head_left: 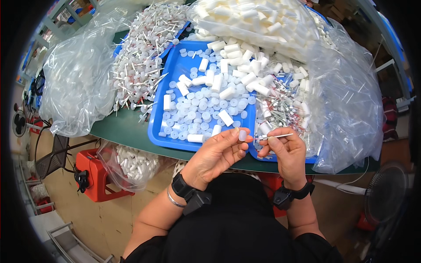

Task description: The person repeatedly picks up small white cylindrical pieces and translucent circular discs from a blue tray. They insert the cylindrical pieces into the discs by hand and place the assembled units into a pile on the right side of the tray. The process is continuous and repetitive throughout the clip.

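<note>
Between thumb and fingers, my left hand [219, 149] pinches a small translucent round plug [242, 135]. My right hand [287, 153] grips a thin white stick [283, 135], whose narrow end points left at the plug; whether the two touch I cannot make out. Both hands are over the front edge of a blue tray [154, 127]. Many translucent plugs [193, 107] lie loose in it, mixed with white cylinders [226, 117]. Right of them, a second blue tray [309, 160] holds a heap of thin sticks with metal and red parts [285, 105].
Plugs with sticks through them [140, 57] are heaped at the back left. A large bag of white cylinders [258, 22] lies behind the trays. Clear plastic bags [79, 87] flank both sides of the green table [118, 129]. A red stool [94, 175] and a fan [388, 193] stand below.
</note>
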The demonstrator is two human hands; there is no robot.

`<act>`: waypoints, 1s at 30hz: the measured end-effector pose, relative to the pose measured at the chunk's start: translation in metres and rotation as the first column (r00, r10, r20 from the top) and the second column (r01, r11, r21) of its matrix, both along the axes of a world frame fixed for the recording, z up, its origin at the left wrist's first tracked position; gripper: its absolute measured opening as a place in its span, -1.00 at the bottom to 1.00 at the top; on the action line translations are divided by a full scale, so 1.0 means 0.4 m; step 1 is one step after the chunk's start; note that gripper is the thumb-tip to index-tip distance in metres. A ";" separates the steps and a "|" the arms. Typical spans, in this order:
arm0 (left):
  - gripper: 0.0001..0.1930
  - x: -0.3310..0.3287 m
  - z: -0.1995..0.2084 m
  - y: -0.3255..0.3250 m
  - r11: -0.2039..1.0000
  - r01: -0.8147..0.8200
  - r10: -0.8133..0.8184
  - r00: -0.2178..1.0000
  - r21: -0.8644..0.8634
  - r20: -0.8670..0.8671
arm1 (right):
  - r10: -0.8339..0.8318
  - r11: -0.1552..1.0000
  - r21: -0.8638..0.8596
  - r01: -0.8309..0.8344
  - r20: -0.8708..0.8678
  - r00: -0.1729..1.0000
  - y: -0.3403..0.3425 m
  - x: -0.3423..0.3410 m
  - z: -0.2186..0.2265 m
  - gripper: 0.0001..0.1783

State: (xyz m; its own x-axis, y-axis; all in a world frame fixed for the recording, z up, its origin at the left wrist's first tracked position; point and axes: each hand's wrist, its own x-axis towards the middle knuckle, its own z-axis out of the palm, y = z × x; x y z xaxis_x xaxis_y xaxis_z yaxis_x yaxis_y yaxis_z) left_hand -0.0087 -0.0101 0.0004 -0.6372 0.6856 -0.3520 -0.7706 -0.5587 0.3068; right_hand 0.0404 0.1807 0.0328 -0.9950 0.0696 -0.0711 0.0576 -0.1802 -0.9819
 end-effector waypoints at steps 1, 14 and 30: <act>-0.70 0.002 -0.001 0.001 1.000 0.006 -0.006 1.000 0.010 0.006 | -0.005 1.000 -0.008 0.005 -0.002 1.000 0.000 -0.001 -0.004 -0.85; -0.67 0.008 -0.010 0.011 0.997 0.047 -0.048 0.999 0.065 0.022 | -0.080 0.996 -0.035 0.081 0.020 0.997 -0.003 -0.009 -0.007 -0.83; -0.62 0.009 -0.019 0.014 0.996 0.002 -0.008 0.998 0.086 0.069 | -0.027 0.999 -0.030 0.026 -0.026 0.999 0.004 -0.001 -0.014 -0.85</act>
